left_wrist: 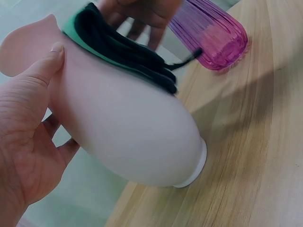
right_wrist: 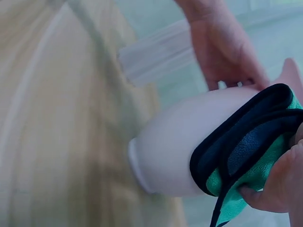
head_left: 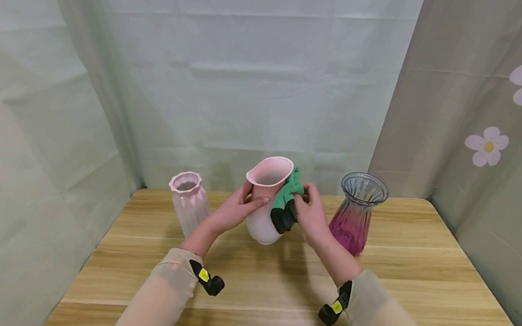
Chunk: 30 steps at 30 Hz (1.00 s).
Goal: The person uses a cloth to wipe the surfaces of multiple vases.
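Observation:
A pink-and-white vase [head_left: 264, 227] with a flared, wavy rim stands in the middle, near the table's back. My left hand [head_left: 237, 210] grips its neck from the left, thumb across the front in the left wrist view [left_wrist: 28, 127]. On the vase's right side lies a folded green cloth with black edging [head_left: 287, 201], pressed to the wall below the rim. My right hand [head_left: 310, 212] pinches this cloth, thumb on its green face in the right wrist view [right_wrist: 274, 187]. A thin black loop hangs from the cloth [right_wrist: 219, 208].
Left of the hands stands a pale pink ribbed vase [head_left: 190, 210] with a scalloped rim. Behind my right forearm is a glass vase [head_left: 354, 218], grey-blue above and magenta below. All stand on a wood-grain table [head_left: 253, 303] with fabric curtains [head_left: 252, 75] behind.

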Motion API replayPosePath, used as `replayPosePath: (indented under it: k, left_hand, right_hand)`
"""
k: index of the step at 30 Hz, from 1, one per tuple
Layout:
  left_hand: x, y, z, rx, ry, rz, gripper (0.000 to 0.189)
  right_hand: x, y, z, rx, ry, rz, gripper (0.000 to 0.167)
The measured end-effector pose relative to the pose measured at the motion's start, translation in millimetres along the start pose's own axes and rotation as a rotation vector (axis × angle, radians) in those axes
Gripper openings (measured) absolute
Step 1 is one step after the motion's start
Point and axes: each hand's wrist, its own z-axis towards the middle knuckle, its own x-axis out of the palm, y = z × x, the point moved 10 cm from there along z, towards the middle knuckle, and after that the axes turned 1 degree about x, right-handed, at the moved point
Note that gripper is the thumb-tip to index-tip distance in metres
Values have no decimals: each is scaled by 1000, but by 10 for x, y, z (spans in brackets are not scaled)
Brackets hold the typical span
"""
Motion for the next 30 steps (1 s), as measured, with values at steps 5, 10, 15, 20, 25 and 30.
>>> replayPosePath:
  k: [5,10,15,20,25,30]
  left_hand:
    - [2,-1,-1,10,1,-5,70]
    - [5,-4,3,19,3,-8,71]
    - [-6,-6,0,12,-1,-6,70]
    - [11,4,0,-1,5,-7,70]
    - [13,2,-6,-2,7,5,71]
    - [4,4,-5,4,10,-4,70]
  right_hand:
    - [-6,192,30,-26,-7,74,21]
    - [-27,206,43,-22,-25,103,21]
    - [-31,205,36,-27,-26,102,23]
    - [-140,172,-24,4,-31,111,29]
    - [-321,109,-72,21,-56,83,31]
    - [-413,60,-94,11,-61,106,29]
